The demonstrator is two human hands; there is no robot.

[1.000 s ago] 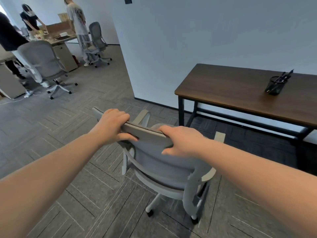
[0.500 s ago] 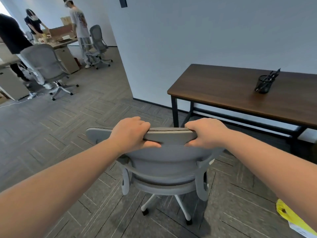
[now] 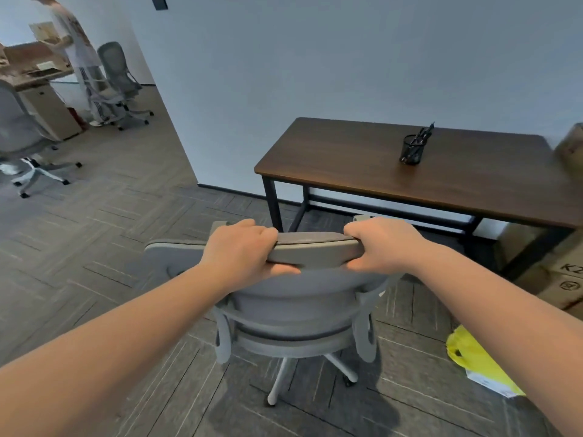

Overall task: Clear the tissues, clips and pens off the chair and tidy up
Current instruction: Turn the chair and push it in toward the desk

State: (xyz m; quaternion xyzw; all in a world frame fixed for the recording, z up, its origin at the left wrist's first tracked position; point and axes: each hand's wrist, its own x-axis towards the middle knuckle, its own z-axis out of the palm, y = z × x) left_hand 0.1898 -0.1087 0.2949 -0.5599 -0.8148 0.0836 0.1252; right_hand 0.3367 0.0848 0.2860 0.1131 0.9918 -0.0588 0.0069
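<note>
An office: grey swivel chairs (image 3: 25, 143) and desks (image 3: 34, 74) at upper left, carpet tiles (image 3: 94, 234), a pen holder (image 3: 412, 149) on the counter (image 3: 473, 181).

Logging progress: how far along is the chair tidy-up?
Done: pens sit in the cup on the desk. In hand: left hand and right hand grip the top of the chair, facing the desk. Left: tuck it in; the seat is hidden.

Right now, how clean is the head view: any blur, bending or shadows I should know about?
Head view: both hands, left and right, and the chair look fairly sharp; the far chairs at left are smeared; the wide lens bows the wall edge and stretches the forearms; soft shadow under the chair, no glare on the table.
</note>
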